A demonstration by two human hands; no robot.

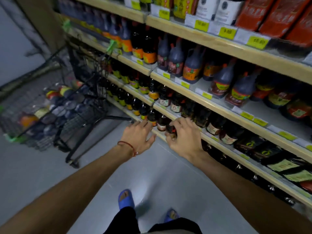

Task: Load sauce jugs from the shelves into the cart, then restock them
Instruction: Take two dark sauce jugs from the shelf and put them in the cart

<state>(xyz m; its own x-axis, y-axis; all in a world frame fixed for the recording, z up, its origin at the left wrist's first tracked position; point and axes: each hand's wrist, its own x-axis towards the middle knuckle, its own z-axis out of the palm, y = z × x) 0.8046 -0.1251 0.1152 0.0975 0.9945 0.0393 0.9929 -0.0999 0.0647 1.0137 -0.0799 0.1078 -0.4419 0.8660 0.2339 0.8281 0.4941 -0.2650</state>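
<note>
Two bare arms stretched down toward a low shelf (263, 173) packed with dark sauce bottles. The left hand (137, 134), with a red string (128, 146) at the wrist, was flat with fingers spread and held nothing; its fingertips lay just beside an orange-labelled bottle (152, 117) at the shelf's front, contact unclear. The right hand (184, 137) had fingers and thumb curled round a small dark bottle (171, 129) standing at the shelf's edge. Larger handled jugs (192, 68) of dark sauce stood on a higher shelf, above and to the right of the hands. A black wire cart (79, 119) stood to the left, close against the shelving, with many capped bottles (67, 105) lying packed inside it. Below, on the pale floor, were the person's feet in blue slippers (125, 198). Yellow price tags (227, 32) lined the shelf fronts.
</note>
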